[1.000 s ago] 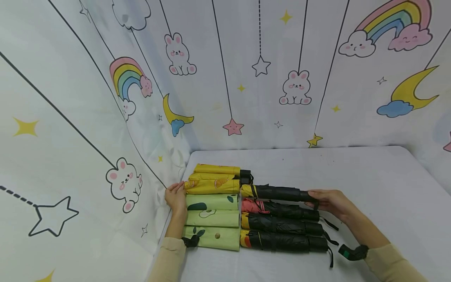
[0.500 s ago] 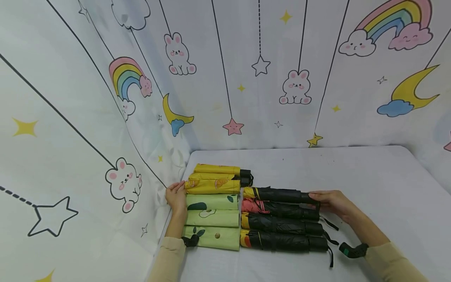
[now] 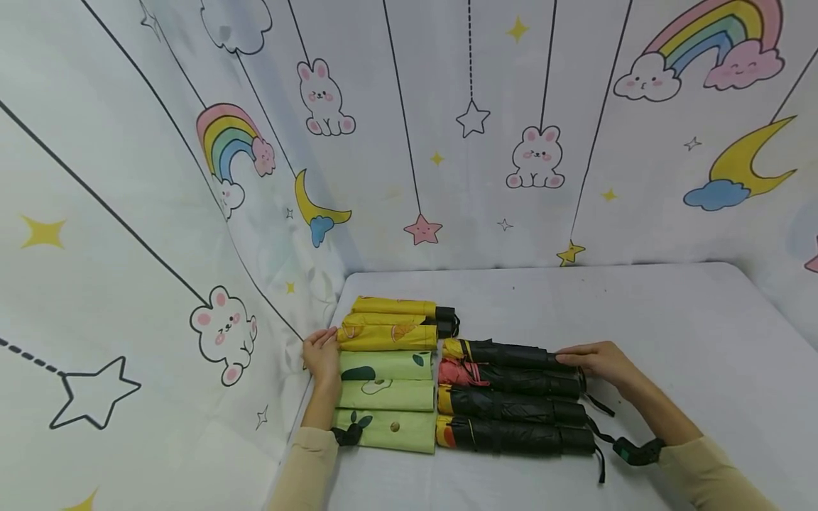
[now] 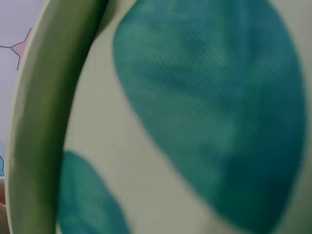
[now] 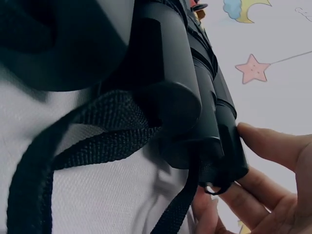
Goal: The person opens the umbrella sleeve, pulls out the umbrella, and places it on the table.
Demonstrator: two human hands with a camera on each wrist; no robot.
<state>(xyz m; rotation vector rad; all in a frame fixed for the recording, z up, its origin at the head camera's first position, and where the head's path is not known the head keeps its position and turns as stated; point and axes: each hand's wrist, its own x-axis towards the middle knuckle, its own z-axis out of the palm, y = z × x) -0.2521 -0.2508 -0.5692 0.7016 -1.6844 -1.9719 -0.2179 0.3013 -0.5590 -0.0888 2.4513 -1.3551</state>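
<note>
Four-column detail aside, folding umbrellas lie in two groups side by side. My left hand [image 3: 322,362] touches the left end of the nearest yellow umbrella [image 3: 386,338] with its fingers. Below it lie several light green avocado-print bundles [image 3: 399,396]; their leaf print [image 4: 209,97] fills the left wrist view. My right hand [image 3: 603,360] pinches the handle end of the farthest black folding umbrella [image 3: 511,352], which has a yellow left end. In the right wrist view, the thumb [image 5: 265,141] lies along that handle and other fingers curl at its end.
Nearer lie a black umbrella with a pink end [image 3: 530,380] and two with yellow ends, the nearest one [image 3: 524,436] at the front. Wrist straps [image 5: 97,139] trail from their handles. A patterned curtain [image 3: 396,156] stands behind the white table [image 3: 671,319].
The farthest black umbrella has come slightly nearer and to the right, down against the pink-ended one, with my right hand on its handle. My left hand has barely moved.
</note>
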